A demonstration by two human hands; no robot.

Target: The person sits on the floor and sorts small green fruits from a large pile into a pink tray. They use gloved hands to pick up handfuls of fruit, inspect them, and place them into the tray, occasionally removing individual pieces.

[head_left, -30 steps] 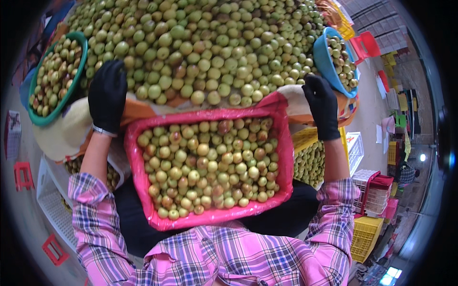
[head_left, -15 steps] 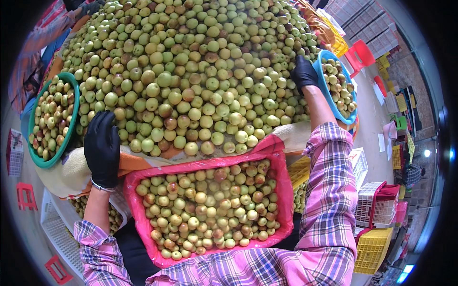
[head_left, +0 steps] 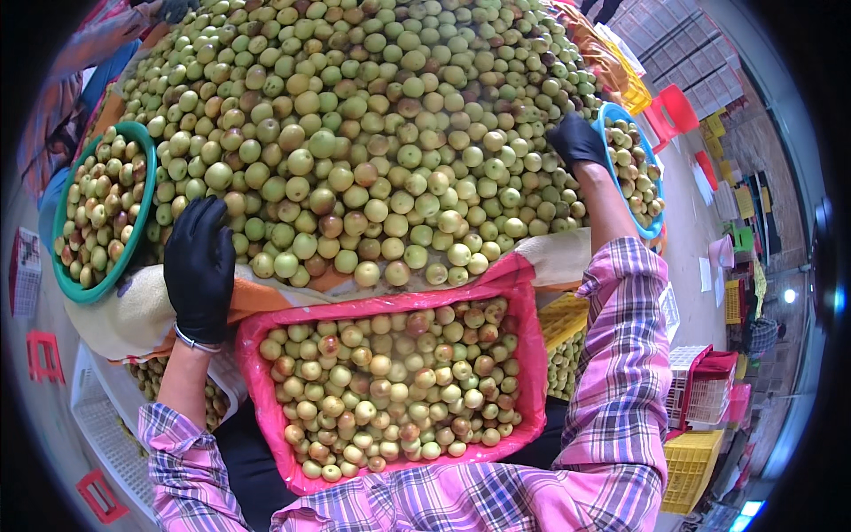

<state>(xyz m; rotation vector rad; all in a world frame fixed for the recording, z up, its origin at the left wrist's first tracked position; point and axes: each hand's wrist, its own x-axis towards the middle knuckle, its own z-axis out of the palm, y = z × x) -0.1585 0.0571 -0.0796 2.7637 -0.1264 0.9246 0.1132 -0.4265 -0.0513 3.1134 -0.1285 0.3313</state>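
Observation:
A wide heap of green jujubes with brown-red patches point(head_left: 355, 133) spreads before me. My left hand point(head_left: 200, 266), in a black glove, lies at the heap's near left edge. Its fingers are mostly stretched and side by side, tips touching the fruit, and nothing shows in them. At the far right my right hand point(head_left: 578, 142), also black-gloved, is bent over the heap beside a blue basin point(head_left: 658, 191) of browner jujubes. Its fingers are curled closed, and what they hold is hidden. Between my forearms sits a crate lined with pink plastic point(head_left: 257, 390), filled with jujubes.
Left of my left hand stands a green basin point(head_left: 151, 191) of browner jujubes. A cream and orange cloth point(head_left: 133, 306) edges the heap. White crates point(head_left: 106, 417) flank me at lower left, yellow crates point(head_left: 691, 465) at right. Another person's gloved hand point(head_left: 177, 9) is at upper left.
My view has shifted slightly, so the heap and basins sit a little differently. My right hand's fingers look more curled over the heap; my left hand stays at the heap's edge.

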